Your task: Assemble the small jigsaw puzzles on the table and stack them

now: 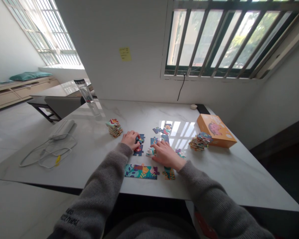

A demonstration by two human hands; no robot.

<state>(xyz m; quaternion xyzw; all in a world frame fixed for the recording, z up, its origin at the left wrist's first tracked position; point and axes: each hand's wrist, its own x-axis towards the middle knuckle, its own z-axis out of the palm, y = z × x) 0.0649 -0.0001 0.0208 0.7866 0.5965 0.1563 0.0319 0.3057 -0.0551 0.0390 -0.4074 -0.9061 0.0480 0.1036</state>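
Puzzle pieces (139, 149) spread on the desk (214, 172) at 12 o'clock

Left grip (131, 139) curled on them, can't tell if holding one; right grip (166, 154) open, fingers flat; box (216, 130) at 2 o'clock.

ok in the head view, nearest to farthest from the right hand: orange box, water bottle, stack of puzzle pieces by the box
From the right hand:
1. stack of puzzle pieces, to its right
2. orange box, just beyond the stack
3. clear water bottle, far left, at the table's back corner
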